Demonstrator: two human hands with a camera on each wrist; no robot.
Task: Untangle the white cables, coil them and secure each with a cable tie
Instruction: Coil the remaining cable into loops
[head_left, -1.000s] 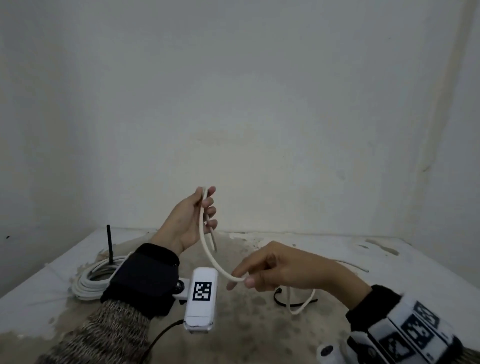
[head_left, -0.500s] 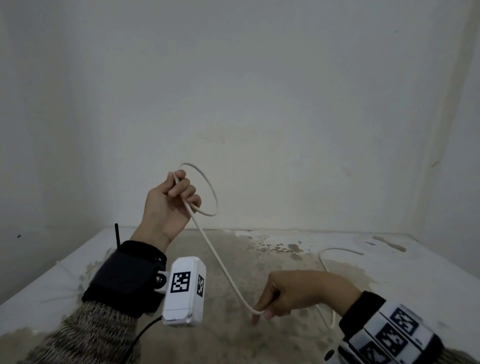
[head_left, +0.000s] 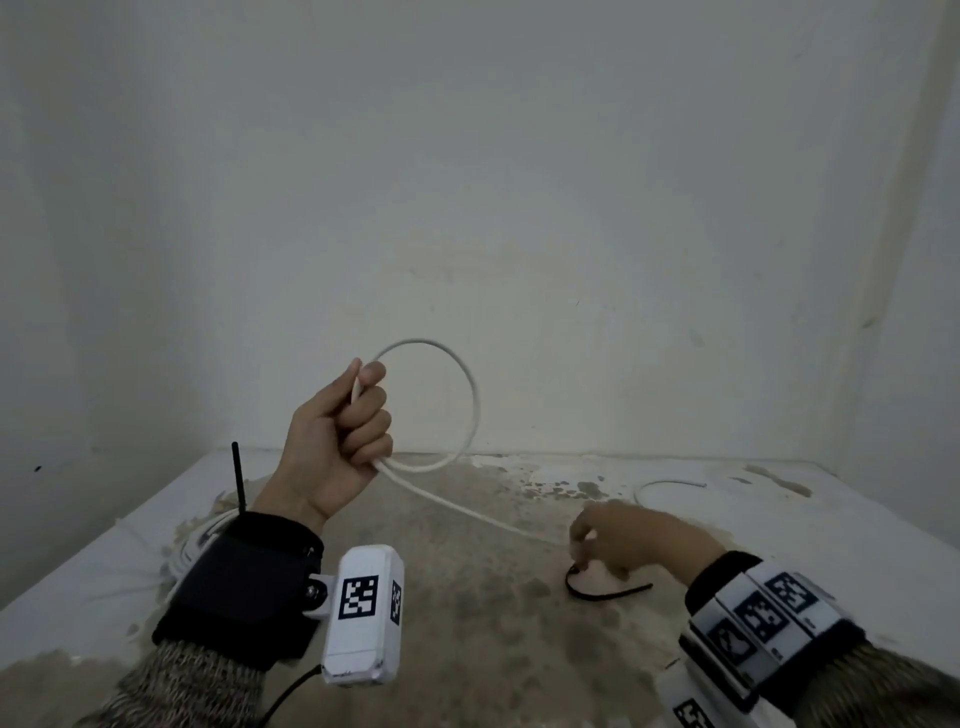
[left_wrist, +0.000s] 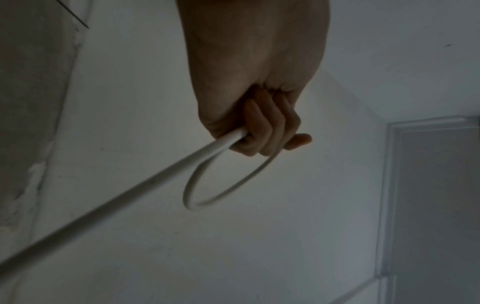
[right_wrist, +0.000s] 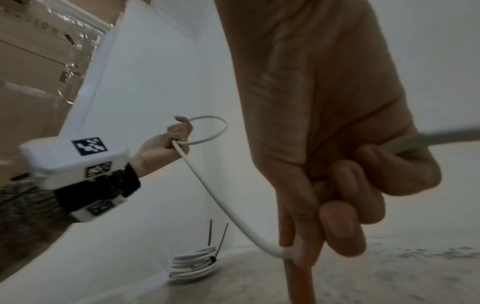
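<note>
R hand (head_left: 631, 540), low on the stained tabletop (head_left: 467, 623), fingers curled round the thin white round cable (head_left: 470, 512); black cable tie (head_left: 605, 592) lies just under it. From R hand the cable rises left to L hand (head_left: 337, 431), fisted round one loop standing above and beyond. Cable looks light, springy, smooth: grip at loop crossing or it'll unwind. Far left of R hand: finished white coil (right_wrist: 194, 265), already tied.
</note>
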